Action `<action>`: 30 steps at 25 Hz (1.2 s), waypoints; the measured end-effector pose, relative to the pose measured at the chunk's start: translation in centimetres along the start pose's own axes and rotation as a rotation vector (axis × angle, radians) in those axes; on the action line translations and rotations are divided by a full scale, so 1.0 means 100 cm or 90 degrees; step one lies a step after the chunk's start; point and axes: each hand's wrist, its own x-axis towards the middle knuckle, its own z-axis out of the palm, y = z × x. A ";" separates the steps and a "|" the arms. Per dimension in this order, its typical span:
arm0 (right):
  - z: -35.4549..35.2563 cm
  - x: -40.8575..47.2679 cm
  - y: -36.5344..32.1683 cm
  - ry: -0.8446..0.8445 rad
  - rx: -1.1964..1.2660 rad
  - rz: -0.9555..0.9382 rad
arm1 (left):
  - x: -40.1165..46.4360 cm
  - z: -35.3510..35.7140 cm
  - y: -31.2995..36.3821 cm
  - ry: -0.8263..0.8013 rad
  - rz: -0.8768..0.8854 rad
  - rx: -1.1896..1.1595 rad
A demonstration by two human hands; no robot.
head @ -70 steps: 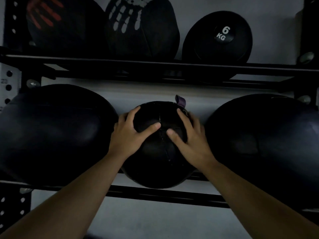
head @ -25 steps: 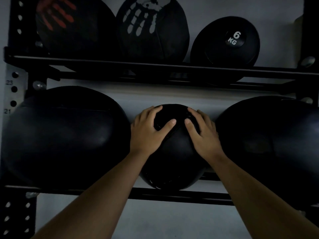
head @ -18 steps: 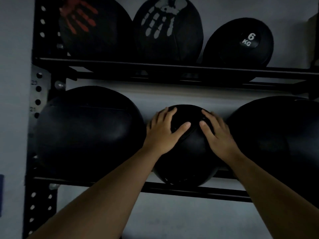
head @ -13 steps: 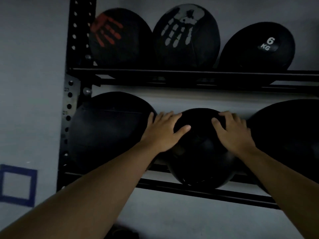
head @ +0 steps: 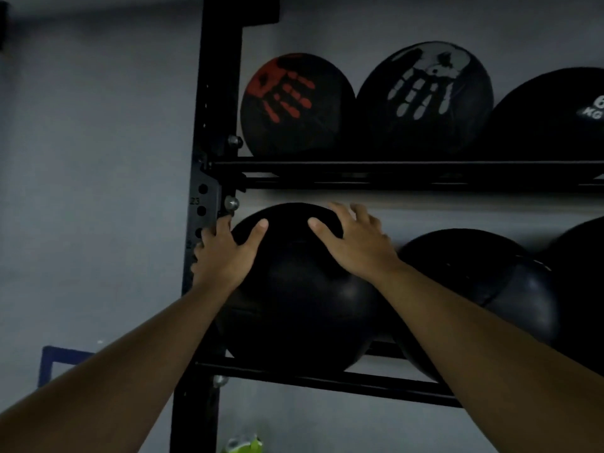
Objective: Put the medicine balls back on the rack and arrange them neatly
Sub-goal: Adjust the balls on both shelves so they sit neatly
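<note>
Both hands, left hand [head: 225, 256] and right hand [head: 356, 243], moved off small middle ball [head: 470, 276], now spread flat on large left ball [head: 294, 305]; straightening continues.

A black steel rack [head: 209, 178] stood against the wall, its upper shelf [head: 392, 166] at mid-frame carrying a red-handprint ball [head: 294, 106], a white-handprint ball [head: 425, 96] and a 6 KG ball [head: 555, 119], its lower shelf [head: 327, 379] three plain black balls [head: 300, 305].
</note>
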 end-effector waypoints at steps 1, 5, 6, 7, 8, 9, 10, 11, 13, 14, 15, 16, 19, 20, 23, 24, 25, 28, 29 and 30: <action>0.010 0.004 -0.005 -0.006 0.008 0.021 | 0.000 0.000 -0.010 -0.018 -0.007 -0.053; 0.035 0.010 -0.007 0.074 0.069 0.091 | -0.004 0.027 -0.032 -0.024 -0.009 -0.184; 0.037 0.012 -0.006 0.087 0.081 0.099 | -0.003 0.033 -0.030 -0.001 -0.011 -0.173; 0.037 0.014 -0.005 0.091 0.093 0.111 | -0.002 0.037 -0.028 0.020 -0.014 -0.160; 0.037 0.016 -0.006 0.093 0.106 0.126 | 0.002 0.039 -0.025 0.033 -0.015 -0.147; 0.037 0.017 -0.008 0.097 0.116 0.141 | 0.006 0.040 -0.024 0.036 -0.012 -0.140; 0.039 0.016 -0.009 0.106 0.120 0.153 | 0.011 0.039 -0.025 0.028 -0.006 -0.137; 0.041 0.015 -0.011 0.116 0.117 0.164 | 0.016 0.038 -0.028 0.013 0.003 -0.137; 0.046 0.010 -0.013 0.141 0.117 0.183 | 0.021 0.036 -0.032 -0.010 0.025 -0.141; 0.048 0.007 -0.013 0.154 0.124 0.188 | 0.022 0.035 -0.033 -0.017 0.033 -0.144; 0.050 0.005 -0.013 0.165 0.129 0.191 | 0.021 0.035 -0.034 -0.021 0.036 -0.148; 0.049 0.004 -0.012 0.169 0.127 0.191 | 0.021 0.035 -0.033 -0.021 0.035 -0.150; 0.048 0.005 -0.009 0.142 0.107 0.180 | 0.020 0.035 -0.033 -0.018 0.022 -0.141; 0.048 0.004 -0.009 0.133 0.100 0.177 | 0.019 0.035 -0.032 -0.020 0.018 -0.138; 0.041 0.003 -0.009 0.091 0.097 0.173 | 0.016 0.031 -0.032 -0.030 0.030 -0.151; 0.037 0.003 -0.009 0.071 0.096 0.171 | 0.013 0.029 -0.030 -0.038 0.040 -0.164; 0.034 0.002 -0.010 0.047 0.092 0.168 | 0.011 0.026 -0.029 -0.043 0.047 -0.185; 0.018 0.000 -0.008 -0.017 0.060 0.144 | 0.008 0.017 -0.011 -0.027 0.067 -0.210; 0.010 -0.001 -0.005 -0.022 0.049 0.130 | 0.005 0.016 0.000 -0.018 0.081 -0.179; 0.001 -0.003 -0.001 -0.015 0.041 0.115 | 0.003 0.016 0.012 -0.013 0.096 -0.145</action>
